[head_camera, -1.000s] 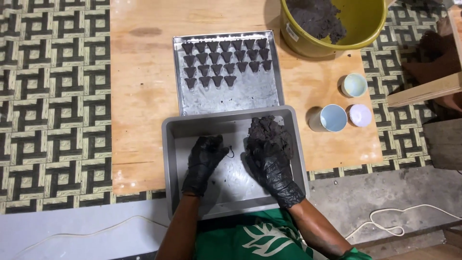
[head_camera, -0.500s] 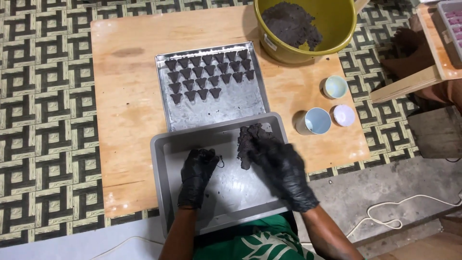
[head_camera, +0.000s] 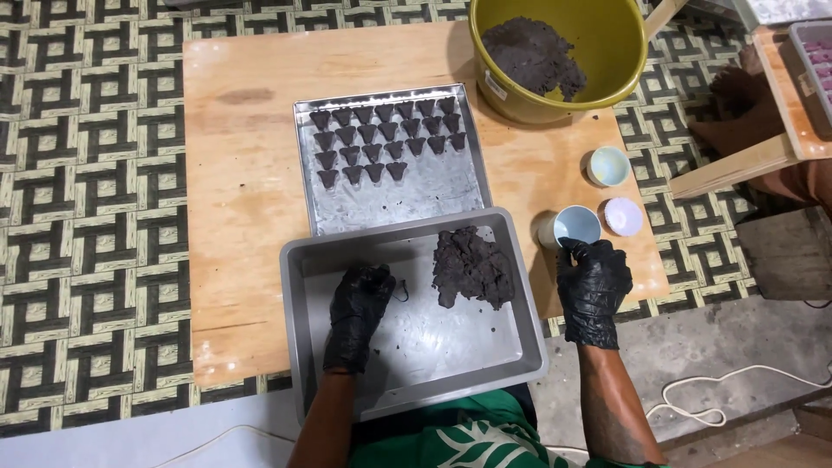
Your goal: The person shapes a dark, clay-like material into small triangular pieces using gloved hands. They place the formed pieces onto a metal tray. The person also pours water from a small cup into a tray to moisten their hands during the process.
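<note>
Where hands [head_camera: 594, 290] hover, dough lump [head_camera: 472, 267], perhaps touching cup [head_camera: 572, 227]

Both hands — left hand [head_camera: 360, 314] and right hand [head_camera: 594, 290] — wore glossy black rubbery gloves. The near tray [head_camera: 451, 368] was smooth, dull-sheened metal; the dough lump [head_camera: 472, 267] looked rough, crumbly, matt. The board [head_camera: 243, 217] was pale, bare wood — the bucket [head_camera: 624, 61] smooth plastic.

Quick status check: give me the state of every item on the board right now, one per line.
Left hand: gloved, resting inside the deep metal tray, holding nothing.
Right hand: gloved, fingertips at the blue cup.
Dark dough lump: lying loose in the tray.
Flat baking sheet: partly filled with rows of cone-shaped pieces.
Yellow bucket: open, holding dark dough.
</note>
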